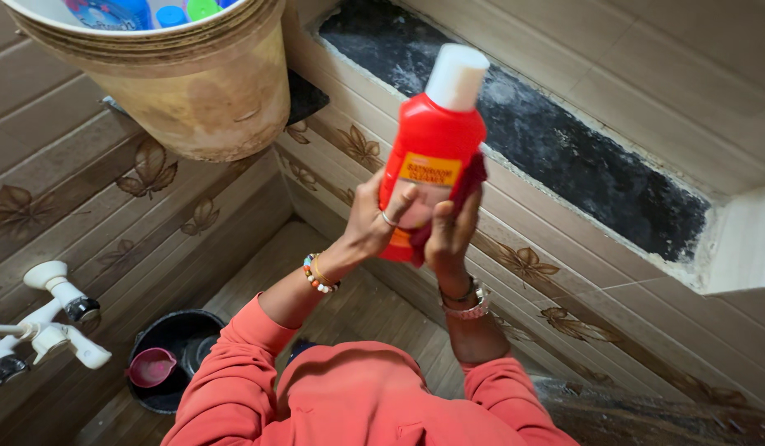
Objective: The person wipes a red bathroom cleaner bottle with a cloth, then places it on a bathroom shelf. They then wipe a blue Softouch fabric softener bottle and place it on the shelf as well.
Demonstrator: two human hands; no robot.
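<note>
I hold a red plastic bottle with a white cap upright in front of a tiled wall. My left hand, with a ring and a beaded bracelet at the wrist, grips its lower part from the left. On the right side, my right hand presses a dark red cloth against the bottle. Both sleeves are orange.
A stained beige bucket holding several bottles hangs at the upper left. A dark stone ledge runs behind the bottle. White taps stick out at the left. On the floor stands a black bucket with a pink mug in it.
</note>
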